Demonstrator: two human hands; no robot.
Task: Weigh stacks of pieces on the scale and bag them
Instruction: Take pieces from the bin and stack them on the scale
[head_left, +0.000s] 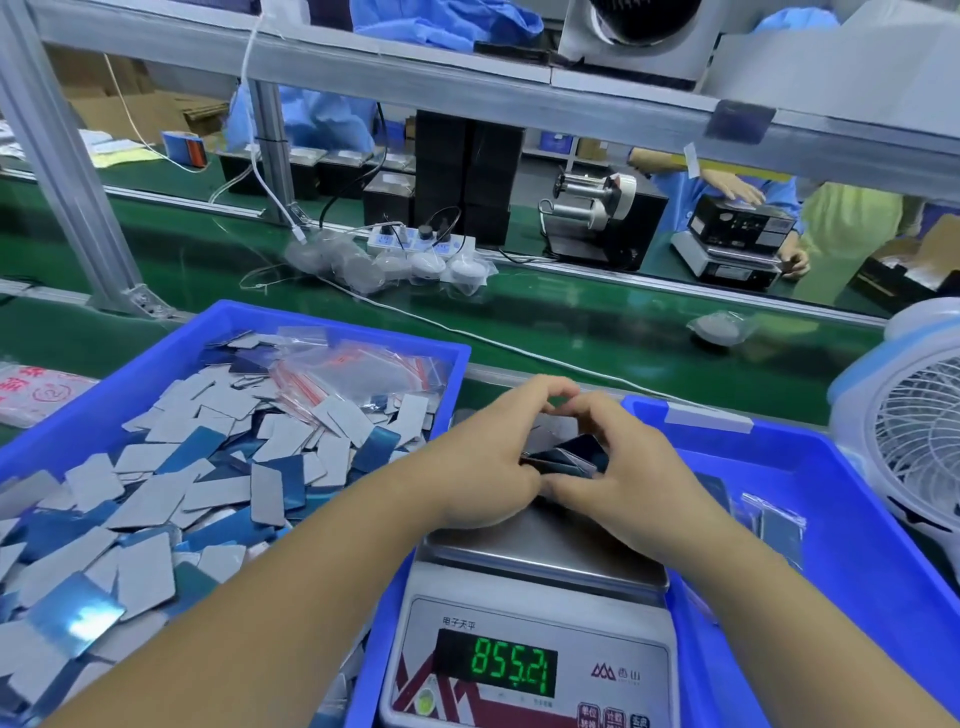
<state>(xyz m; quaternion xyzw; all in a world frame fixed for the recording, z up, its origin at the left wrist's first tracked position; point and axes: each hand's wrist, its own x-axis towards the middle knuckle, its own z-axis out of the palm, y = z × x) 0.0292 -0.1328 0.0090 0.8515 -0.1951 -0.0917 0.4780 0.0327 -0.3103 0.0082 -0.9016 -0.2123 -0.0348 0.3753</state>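
Scale (524, 644) pan brushed matt metal; bins (78, 415) glossy blue plastic; pieces (145, 574) matt grey, some shiny blue; bags (363, 374) clear plastic film.

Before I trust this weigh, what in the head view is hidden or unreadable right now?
- Stack of pieces: mostly covered by the left hand and right hand; count unreadable.
- Whether the stack rests on the scale platform: hidden by both hands.
- Scale buttons: cut off by the bottom edge.
- Bagged pieces in the right blue bin: contents too small to count.
- Zip bags in the left blue bin: overlapping, number unclear.
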